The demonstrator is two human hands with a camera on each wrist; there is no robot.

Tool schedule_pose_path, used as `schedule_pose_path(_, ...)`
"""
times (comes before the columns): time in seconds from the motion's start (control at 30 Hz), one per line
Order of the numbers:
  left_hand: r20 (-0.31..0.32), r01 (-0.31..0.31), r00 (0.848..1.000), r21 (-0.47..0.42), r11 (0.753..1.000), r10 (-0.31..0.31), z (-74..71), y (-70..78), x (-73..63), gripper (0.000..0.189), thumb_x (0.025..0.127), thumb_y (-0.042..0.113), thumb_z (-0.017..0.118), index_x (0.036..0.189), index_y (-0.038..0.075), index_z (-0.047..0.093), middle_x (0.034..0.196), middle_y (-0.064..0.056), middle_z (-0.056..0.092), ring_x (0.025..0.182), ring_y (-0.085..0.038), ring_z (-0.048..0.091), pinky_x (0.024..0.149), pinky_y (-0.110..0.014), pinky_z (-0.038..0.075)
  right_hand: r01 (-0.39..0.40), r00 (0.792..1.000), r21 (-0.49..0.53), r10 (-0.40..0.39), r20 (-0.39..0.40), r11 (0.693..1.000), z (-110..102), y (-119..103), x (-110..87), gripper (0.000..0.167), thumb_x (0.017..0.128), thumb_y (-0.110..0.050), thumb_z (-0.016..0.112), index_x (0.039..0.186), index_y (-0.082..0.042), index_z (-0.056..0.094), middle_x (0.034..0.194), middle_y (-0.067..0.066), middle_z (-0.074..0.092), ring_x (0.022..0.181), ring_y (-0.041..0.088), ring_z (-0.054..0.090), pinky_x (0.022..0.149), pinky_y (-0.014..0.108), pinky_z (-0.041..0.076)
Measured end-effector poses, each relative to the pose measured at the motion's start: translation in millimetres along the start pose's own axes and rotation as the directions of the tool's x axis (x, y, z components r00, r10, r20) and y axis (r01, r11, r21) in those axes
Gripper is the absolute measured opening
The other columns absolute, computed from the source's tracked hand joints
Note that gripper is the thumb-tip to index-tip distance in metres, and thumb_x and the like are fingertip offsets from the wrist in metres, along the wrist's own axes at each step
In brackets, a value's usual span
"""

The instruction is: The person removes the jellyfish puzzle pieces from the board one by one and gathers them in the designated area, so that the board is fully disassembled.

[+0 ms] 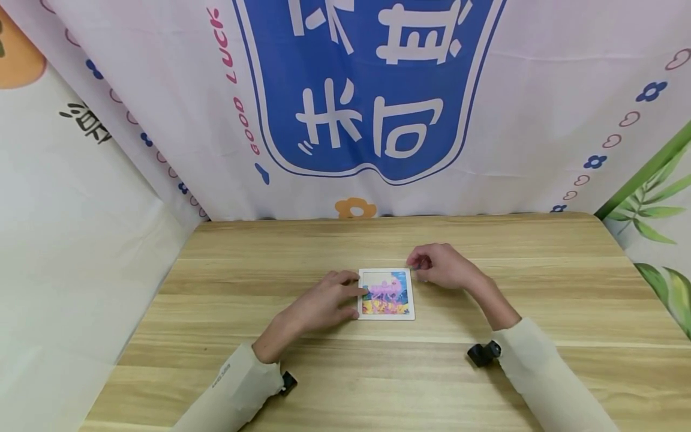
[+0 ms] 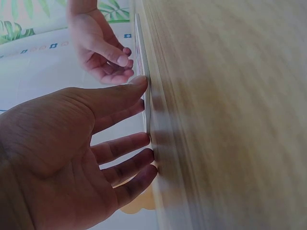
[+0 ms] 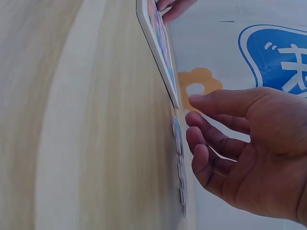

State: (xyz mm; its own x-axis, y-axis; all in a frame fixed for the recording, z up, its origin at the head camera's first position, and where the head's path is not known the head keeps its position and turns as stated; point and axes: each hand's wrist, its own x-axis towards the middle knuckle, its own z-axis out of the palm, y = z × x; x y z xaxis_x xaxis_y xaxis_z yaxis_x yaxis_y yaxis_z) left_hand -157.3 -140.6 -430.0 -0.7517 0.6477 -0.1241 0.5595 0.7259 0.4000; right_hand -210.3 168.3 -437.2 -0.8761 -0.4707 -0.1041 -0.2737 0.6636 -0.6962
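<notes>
A square jigsaw puzzle (image 1: 385, 294) in a white tray lies flat on the wooden table. Its picture shows a pink creature over blue and yellow. The upper left part is a pale gap without pieces. At the tray's left side, my left hand (image 1: 329, 300) spreads its fingers along the edge, one finger reaching over the picture; in the left wrist view the thumb (image 2: 120, 96) touches the rim. My right hand (image 1: 442, 266) hovers by the upper right corner, fingers loosely bent and holding nothing visible. Loose puzzle pieces (image 3: 178, 158) lie beneath it, mostly hidden in the head view.
The wooden table (image 1: 378, 384) runs back to a white cloth (image 1: 513, 120) with a blue printed emblem. Another pale cloth (image 1: 81, 240) hangs along the left. Small black cameras (image 1: 483, 354) are strapped at both sleeves.
</notes>
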Motion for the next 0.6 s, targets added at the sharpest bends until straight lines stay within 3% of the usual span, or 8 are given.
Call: schedule_pose_path(0.6, -0.011, -0.010, 1.000, -0.004, 1.000, 0.010, 0.1, -0.9, -0.5, 0.046, 0.100, 0.025, 0.079, 0.143, 0.011, 0.071, 0.159, -0.019, 0.054, 0.146, -0.040, 0.051, 0.119, -0.055, 0.047, 0.004, 0.999, 0.009, -0.004, 0.045, 1.000, 12.9, -12.9, 11.7, 0.019, 0.095, -0.004, 0.079, 0.113, -0.007, 0.077, 0.108, 0.006, 0.077, 0.096, 0.018, 0.066, 0.090, 0.037, 0.058)
